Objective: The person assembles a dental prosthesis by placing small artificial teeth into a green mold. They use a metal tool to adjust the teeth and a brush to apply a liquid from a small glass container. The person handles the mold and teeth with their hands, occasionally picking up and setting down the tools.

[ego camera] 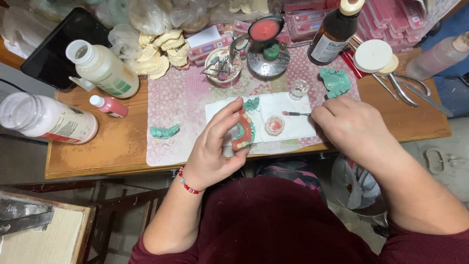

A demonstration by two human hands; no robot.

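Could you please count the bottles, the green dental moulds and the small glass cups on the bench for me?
Bottles: 5, namely white-capped bottle, lying jar, small pink bottle, brown bottle, pinkish bottle.
Green moulds: 4, at, and one in the left hand.
Glass cups: 2, at and.
Total: 11.

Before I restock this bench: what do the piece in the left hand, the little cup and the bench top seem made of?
The denture piece in the left hand looks like glossy pink acrylic or wax on a matt green cast, probably stone. The small cup looks like clear glass, see-through with pink inside. The bench top looks like bare brown wood, worn and grainy. The right hand holds a thin brush, apparently metal-handled.
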